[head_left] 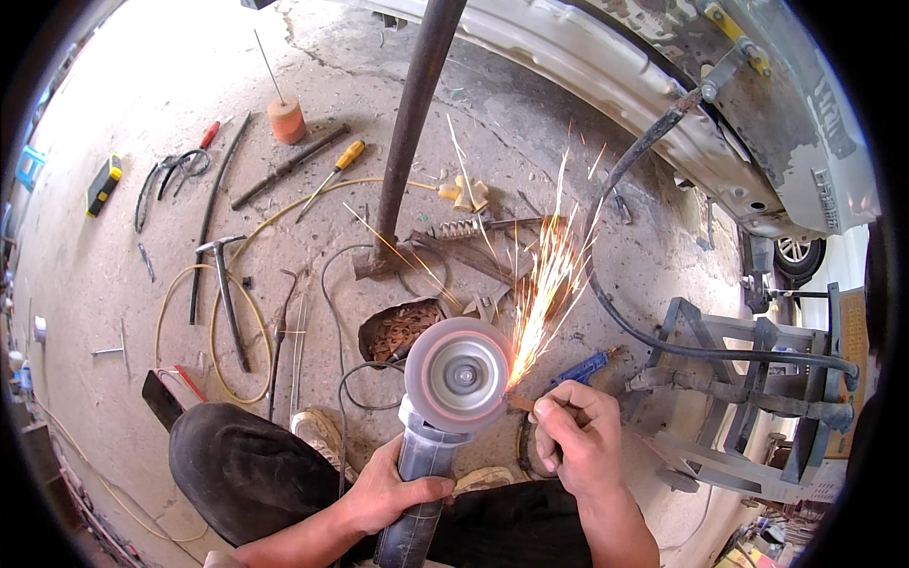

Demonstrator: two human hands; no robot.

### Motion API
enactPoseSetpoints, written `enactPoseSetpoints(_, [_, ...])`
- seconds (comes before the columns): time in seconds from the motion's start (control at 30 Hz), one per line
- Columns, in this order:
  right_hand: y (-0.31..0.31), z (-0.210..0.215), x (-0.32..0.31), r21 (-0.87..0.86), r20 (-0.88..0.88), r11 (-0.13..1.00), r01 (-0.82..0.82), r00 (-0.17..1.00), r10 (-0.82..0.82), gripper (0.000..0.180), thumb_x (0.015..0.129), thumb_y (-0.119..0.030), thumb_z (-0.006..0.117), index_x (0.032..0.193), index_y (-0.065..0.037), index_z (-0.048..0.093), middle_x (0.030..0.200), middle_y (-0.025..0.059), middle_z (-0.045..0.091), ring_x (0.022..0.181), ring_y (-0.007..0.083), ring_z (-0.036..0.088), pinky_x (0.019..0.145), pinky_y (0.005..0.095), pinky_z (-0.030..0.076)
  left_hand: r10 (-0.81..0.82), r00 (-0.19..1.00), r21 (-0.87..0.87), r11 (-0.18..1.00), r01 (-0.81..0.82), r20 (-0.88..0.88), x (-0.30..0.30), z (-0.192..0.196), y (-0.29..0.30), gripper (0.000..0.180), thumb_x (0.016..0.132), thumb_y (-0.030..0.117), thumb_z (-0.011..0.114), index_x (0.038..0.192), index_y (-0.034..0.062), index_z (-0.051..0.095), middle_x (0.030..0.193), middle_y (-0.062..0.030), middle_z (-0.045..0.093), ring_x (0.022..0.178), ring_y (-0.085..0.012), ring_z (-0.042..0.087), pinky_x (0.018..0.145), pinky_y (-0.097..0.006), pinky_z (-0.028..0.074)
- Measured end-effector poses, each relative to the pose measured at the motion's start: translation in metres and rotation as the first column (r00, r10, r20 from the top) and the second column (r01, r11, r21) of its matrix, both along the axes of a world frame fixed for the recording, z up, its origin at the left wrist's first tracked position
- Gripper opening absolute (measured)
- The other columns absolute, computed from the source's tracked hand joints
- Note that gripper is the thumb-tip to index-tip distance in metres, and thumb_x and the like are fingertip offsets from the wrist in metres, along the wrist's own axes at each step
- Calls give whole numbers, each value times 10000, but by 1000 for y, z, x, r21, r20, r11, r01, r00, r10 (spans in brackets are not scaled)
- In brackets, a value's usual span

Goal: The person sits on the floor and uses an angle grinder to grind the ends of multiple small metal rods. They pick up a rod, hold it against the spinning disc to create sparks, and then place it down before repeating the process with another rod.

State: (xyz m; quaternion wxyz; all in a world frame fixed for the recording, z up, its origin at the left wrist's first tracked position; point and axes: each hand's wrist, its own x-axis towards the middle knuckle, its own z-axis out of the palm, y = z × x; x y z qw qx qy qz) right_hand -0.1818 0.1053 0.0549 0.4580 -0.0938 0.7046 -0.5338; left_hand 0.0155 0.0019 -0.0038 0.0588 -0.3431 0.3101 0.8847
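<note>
My left hand (396, 489) is wrapped around the body of an angle grinder (434, 461). Its disc (459, 375) faces up and looks blurred, as if spinning. Between thumb and fingers, my right hand (579, 437) pinches a small rusty metal piece (520, 402) against the disc's right edge. Bright sparks (547, 293) fly from that contact up and to the right. Just beyond the disc sits a container with many small rusty metal pieces (398, 331) in it. A blue tool (585, 367) lies on the floor beyond my right hand.
A metal post (414, 123) stands ahead. Across the floor at left lie a hammer (225, 293), a yellow-handled screwdriver (331, 180), rods and looping cables. A metal frame (739, 379) with a thick cable (625, 322) stands right, near a vehicle body (606, 76). My bent knee (232, 464) is lower left.
</note>
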Motion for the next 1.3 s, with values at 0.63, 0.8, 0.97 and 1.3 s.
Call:
enactPoseSetpoints(0.63, [12, 7, 1, -30, -716, 986, -161, 692, 91, 212, 816, 0, 677, 1023, 45, 688, 720, 108, 665, 588, 119, 621, 534, 217, 466, 13, 1000, 2, 1000, -13, -7, 0, 7, -3, 519, 755, 158, 744, 1154, -36, 475, 880, -81, 629, 766, -145, 618, 718, -294, 496])
enactPoseSetpoints(0.8, [13, 0, -3, -108, -746, 959, -263, 659, 97, 226, 840, -35, 635, 1048, 48, 666, 723, 112, 640, 582, 109, 594, 487, 195, 419, 20, 1000, -8, 1000, -21, -4, 0, 6, -3, 518, 755, 152, 741, 1155, -37, 471, 872, -80, 628, 767, -145, 619, 718, -291, 494])
enactPoseSetpoints(0.97, [3, 3, 7, -118, -517, 993, -26, 855, -39, 226, 858, -46, 621, 1052, 68, 635, 716, 114, 641, 559, 125, 601, 474, 205, 437, 15, 1000, 2, 1000, -15, -12, 0, 3, -2, 515, 758, 152, 738, 1155, -37, 469, 880, -83, 625, 769, -147, 619, 719, -294, 496])
enactPoseSetpoints(1.3, [1, 2, 2, -79, -292, 997, 18, 956, -41, 102, 880, -66, 640, 925, 24, 628, 690, 94, 655, 536, 96, 603, 459, 197, 443, -13, 999, -17, 1000, 14, 34, -1, 7, -4, 568, 708, 202, 758, 1145, -47, 493, 908, -99, 618, 797, -178, 619, 735, -313, 509])
